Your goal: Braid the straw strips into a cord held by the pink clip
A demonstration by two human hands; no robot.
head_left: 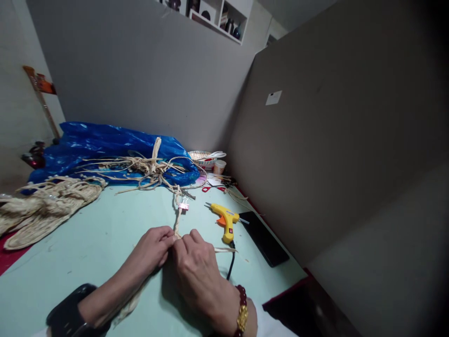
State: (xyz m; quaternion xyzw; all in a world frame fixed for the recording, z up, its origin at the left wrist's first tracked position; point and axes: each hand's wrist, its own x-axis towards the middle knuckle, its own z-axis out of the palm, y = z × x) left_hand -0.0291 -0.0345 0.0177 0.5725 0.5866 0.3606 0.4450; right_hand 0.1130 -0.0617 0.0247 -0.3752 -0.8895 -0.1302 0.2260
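A pale braided fibre cord (177, 222) runs down the table toward me, with a pink binder clip (183, 206) gripping it near its far end. My left hand (157, 243) pinches the near end of the braid between thumb and fingers. Right beside it, my right hand (194, 262) is closed on the fibre strands at the same spot, its fingertips partly hidden. One loose strand (224, 250) sticks out to the right from under my right hand. Another length of fibre (129, 306) lies beneath my left forearm.
A yellow glue gun (226, 220) lies right of the braid, its black cable running toward me. Beyond it are a black phone-like slab (264, 238) and red-handled scissors (213, 189). Tangled fibre strands (150, 166) cover a blue plastic bag (105, 145). Woven soles (52, 206) lie left.
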